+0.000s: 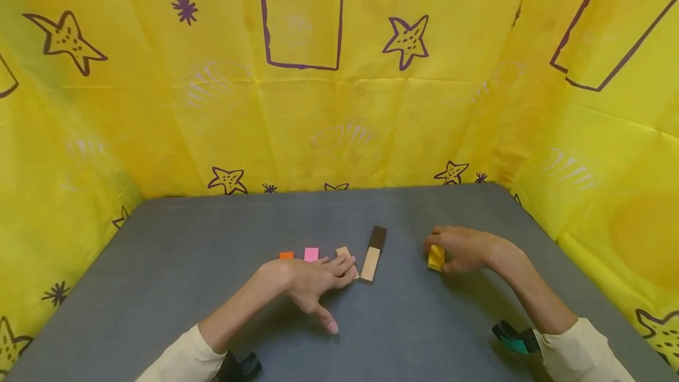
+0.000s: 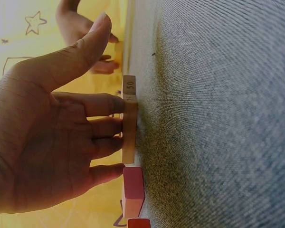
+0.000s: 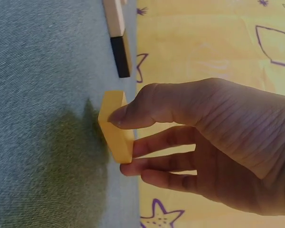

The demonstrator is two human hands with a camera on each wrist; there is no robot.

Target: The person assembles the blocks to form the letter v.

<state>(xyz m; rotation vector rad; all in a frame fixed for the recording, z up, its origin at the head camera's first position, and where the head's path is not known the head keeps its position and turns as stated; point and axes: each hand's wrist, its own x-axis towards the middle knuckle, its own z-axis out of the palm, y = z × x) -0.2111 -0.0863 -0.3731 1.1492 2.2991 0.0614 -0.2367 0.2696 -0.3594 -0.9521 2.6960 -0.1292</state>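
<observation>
My left hand (image 1: 313, 285) reaches over the row with its fingers nearly straight and thumb spread. Its fingertips touch a plain wooden block (image 1: 342, 250), which lies at a slant and is partly covered by them. Beside that, a second wooden block (image 1: 370, 265) lies end to end with a dark brown block (image 1: 378, 238). In the left wrist view, dark digits mark a wooden block end (image 2: 129, 84). Over to the right, my right hand (image 1: 469, 246) pinches a yellow block (image 3: 115, 128) between thumb and fingers, low over the table.
A pink block (image 1: 311, 253) and an orange block (image 1: 286, 255) lie left of the wooden ones, near the left hand's fingers. The grey cloth-covered table (image 1: 185, 240) is bordered at back and sides by a yellow curtain (image 1: 302, 122) with starfish drawings.
</observation>
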